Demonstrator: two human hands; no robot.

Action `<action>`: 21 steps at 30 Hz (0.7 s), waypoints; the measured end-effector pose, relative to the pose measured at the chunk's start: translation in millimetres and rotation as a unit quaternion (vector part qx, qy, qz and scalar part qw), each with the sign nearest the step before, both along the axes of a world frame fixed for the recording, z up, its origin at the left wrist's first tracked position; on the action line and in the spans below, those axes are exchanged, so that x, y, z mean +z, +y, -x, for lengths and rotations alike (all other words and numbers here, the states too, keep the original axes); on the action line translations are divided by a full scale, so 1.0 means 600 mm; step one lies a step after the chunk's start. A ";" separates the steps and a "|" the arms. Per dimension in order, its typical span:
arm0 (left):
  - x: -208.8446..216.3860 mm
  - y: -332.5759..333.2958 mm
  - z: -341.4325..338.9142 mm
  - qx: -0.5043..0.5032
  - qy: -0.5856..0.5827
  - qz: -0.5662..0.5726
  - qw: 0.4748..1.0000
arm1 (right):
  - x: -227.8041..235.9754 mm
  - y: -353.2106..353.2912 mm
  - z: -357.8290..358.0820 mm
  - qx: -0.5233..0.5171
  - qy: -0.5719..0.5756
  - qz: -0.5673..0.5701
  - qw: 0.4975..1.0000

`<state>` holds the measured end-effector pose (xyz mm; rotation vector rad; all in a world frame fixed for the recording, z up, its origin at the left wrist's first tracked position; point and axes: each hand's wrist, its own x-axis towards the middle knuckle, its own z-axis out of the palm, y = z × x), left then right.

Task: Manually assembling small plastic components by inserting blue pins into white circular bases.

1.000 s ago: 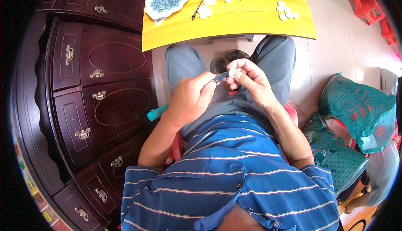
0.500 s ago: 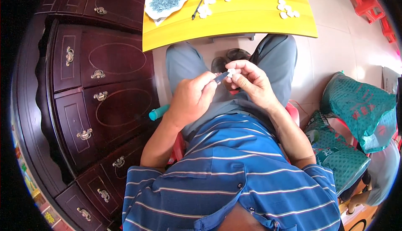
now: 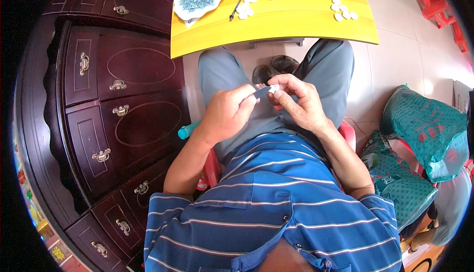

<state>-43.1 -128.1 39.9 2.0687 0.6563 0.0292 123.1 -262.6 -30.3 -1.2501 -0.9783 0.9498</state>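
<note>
Above my lap, my left hand (image 3: 229, 110) is closed on a flat grey blade (image 3: 261, 93), its handle hidden in the fingers. The blade's tip meets a small white piece (image 3: 274, 89), which my right hand (image 3: 302, 101) pinches between thumb and fingers. What kind of thing the white piece is, I cannot make out. Similar small white pieces (image 3: 343, 9) lie in loose groups on the yellow table (image 3: 291, 25) in front of me. A thin dark stick-like tool (image 3: 237, 6) rests among those left of the middle.
At the table's far left stands a white scalloped dish (image 3: 189, 13) full of thin blue-grey bits. A dark wooden cabinet (image 3: 138, 82) with metal handles lines the left side. Green plastic bags (image 3: 419, 119) fill the right, near another person's arm (image 3: 423, 236). Red stools (image 3: 430, 5) stand far right.
The whole view has shifted slightly, with the table a little higher and further right. The blade shows more of its flat side. Both hands keep their grips.
</note>
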 end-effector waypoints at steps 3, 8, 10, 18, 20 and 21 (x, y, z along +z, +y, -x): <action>0.001 0.005 0.002 -0.019 0.011 0.021 1.000 | -0.002 -0.001 0.001 0.006 0.007 0.012 1.000; -0.015 0.009 0.016 -0.015 0.029 0.102 0.994 | -0.005 -0.001 0.002 0.018 -0.060 0.015 0.998; -0.020 0.009 0.022 -0.014 0.022 0.114 0.993 | -0.003 -0.002 0.002 0.019 -0.090 0.005 0.996; -0.035 0.014 0.030 0.033 0.026 0.394 0.918 | -0.009 -0.003 0.004 0.042 -0.001 0.034 0.999; -0.039 0.016 0.033 0.040 0.023 0.411 0.910 | -0.012 -0.003 0.004 0.048 0.037 0.038 0.997; -0.041 0.017 0.033 0.048 0.021 0.428 0.902 | -0.014 -0.003 0.004 0.060 0.056 0.046 0.996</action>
